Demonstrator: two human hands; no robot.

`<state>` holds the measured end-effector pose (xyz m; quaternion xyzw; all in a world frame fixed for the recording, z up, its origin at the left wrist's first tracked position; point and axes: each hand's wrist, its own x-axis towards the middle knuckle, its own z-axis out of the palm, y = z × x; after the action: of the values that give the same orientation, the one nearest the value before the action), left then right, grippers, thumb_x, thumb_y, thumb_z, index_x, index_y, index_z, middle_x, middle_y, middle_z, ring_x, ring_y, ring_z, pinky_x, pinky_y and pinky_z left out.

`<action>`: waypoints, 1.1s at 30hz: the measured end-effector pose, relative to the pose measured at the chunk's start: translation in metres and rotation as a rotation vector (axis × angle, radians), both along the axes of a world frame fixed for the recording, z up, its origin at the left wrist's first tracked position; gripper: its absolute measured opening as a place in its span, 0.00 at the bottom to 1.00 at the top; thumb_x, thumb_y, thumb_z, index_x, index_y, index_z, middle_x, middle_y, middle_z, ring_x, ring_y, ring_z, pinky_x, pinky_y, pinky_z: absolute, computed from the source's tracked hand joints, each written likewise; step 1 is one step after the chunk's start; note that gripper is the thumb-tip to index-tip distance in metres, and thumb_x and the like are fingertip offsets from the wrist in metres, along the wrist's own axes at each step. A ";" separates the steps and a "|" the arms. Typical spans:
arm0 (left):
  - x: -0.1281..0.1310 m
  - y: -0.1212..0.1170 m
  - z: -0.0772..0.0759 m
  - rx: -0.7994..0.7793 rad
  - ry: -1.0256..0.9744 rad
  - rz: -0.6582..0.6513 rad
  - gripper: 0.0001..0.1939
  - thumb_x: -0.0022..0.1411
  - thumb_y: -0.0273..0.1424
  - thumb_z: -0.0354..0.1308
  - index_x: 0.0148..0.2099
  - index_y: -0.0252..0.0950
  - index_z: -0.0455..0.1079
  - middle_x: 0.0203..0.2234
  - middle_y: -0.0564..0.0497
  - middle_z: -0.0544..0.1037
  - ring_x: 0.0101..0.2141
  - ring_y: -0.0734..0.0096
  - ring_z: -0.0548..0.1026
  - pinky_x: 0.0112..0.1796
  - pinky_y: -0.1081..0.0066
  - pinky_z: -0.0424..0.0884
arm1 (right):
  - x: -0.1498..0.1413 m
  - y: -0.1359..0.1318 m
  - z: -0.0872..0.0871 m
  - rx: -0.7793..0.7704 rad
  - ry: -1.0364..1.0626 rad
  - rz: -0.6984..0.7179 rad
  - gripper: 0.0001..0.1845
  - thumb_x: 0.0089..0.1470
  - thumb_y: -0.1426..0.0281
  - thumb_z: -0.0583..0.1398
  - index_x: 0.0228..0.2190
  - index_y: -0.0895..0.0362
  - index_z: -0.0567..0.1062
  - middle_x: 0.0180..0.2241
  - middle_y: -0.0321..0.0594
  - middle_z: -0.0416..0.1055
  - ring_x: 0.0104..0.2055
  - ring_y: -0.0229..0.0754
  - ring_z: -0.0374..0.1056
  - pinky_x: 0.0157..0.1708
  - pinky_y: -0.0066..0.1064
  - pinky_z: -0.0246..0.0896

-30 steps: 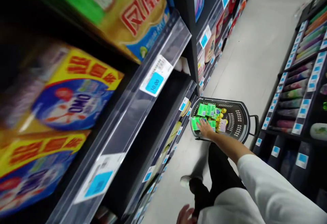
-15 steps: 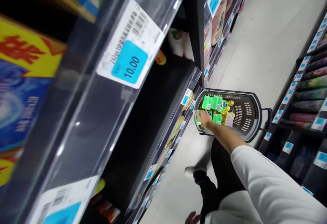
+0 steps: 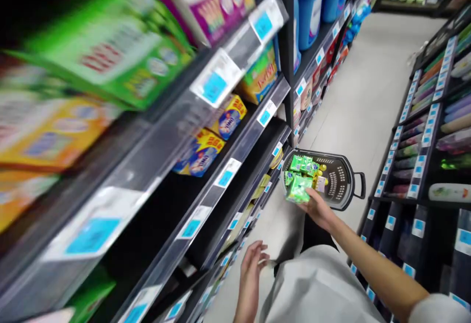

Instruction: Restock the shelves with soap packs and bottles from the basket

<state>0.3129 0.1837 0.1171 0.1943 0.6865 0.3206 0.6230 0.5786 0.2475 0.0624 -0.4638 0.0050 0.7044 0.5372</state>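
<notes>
My right hand (image 3: 317, 207) grips a shiny green packet (image 3: 299, 188) by its edge. The packet is held above the near side of a dark shopping basket (image 3: 337, 188), which stands on the aisle floor. More green packets (image 3: 302, 164) lie inside the basket, along with some yellow-capped items (image 3: 321, 170) whose kind I cannot make out. Nearer the shelf, my left hand (image 3: 252, 264) is raised with its fingers loosely apart and nothing in them.
Shelving with price tags (image 3: 214, 87) runs along the left. It carries a green box (image 3: 106, 43), blue-and-yellow boxes (image 3: 202, 153) and blue bottles (image 3: 309, 6). Packed shelves (image 3: 412, 131) line the right. Pale floor (image 3: 368, 92) stretches between them, and the basket's handle (image 3: 362, 185) points right.
My right hand has come up out of the basket with a green packet. My left hand has risen into fuller view. The view has swung back, showing more of the shelves.
</notes>
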 end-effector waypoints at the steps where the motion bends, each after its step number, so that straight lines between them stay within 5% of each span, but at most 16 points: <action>1: 0.000 0.006 0.010 0.059 -0.018 -0.019 0.28 0.49 0.51 0.71 0.44 0.36 0.76 0.39 0.44 0.80 0.32 0.68 0.77 0.35 0.68 0.72 | -0.004 -0.010 0.027 0.019 0.140 -0.021 0.31 0.52 0.54 0.68 0.54 0.52 0.72 0.47 0.42 0.80 0.47 0.48 0.77 0.58 0.45 0.65; 6: 0.007 0.026 0.064 0.395 -0.069 -0.087 0.25 0.56 0.50 0.67 0.47 0.37 0.75 0.40 0.45 0.79 0.34 0.70 0.76 0.38 0.69 0.72 | -0.035 -0.043 0.134 0.119 0.526 -0.046 0.35 0.51 0.49 0.68 0.55 0.52 0.71 0.54 0.43 0.77 0.57 0.52 0.72 0.64 0.48 0.59; 10: 0.006 0.026 0.105 0.669 -0.010 -0.125 0.23 0.60 0.47 0.66 0.52 0.39 0.73 0.45 0.45 0.78 0.42 0.66 0.76 0.44 0.68 0.72 | -0.064 -0.056 0.170 0.137 0.633 0.052 0.41 0.52 0.46 0.65 0.60 0.54 0.66 0.59 0.48 0.72 0.62 0.53 0.68 0.66 0.48 0.56; 17: -0.014 0.016 0.140 0.898 0.094 -0.264 0.22 0.66 0.40 0.62 0.60 0.42 0.67 0.57 0.44 0.70 0.57 0.60 0.69 0.56 0.62 0.68 | -0.100 -0.064 0.176 0.131 0.680 0.264 0.42 0.53 0.48 0.64 0.62 0.57 0.64 0.60 0.49 0.70 0.62 0.50 0.67 0.67 0.46 0.55; 23: -0.023 0.012 0.140 0.811 0.061 -0.273 0.32 0.63 0.42 0.64 0.65 0.42 0.61 0.62 0.42 0.67 0.62 0.56 0.66 0.59 0.59 0.65 | -0.113 -0.055 0.180 0.140 0.677 0.436 0.36 0.56 0.52 0.63 0.62 0.53 0.65 0.61 0.44 0.71 0.63 0.48 0.65 0.68 0.45 0.52; 33: -0.033 0.009 0.134 0.666 -0.139 -0.069 0.40 0.53 0.47 0.71 0.63 0.40 0.64 0.52 0.42 0.76 0.54 0.54 0.74 0.54 0.60 0.70 | -0.122 -0.049 0.180 0.146 0.611 0.591 0.35 0.56 0.48 0.61 0.59 0.51 0.68 0.60 0.42 0.71 0.60 0.49 0.67 0.69 0.47 0.51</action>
<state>0.2802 0.1931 0.2515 0.3878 0.4929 0.5187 0.5811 0.4565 0.1989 0.2425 -0.1763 -0.0190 0.9315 0.3176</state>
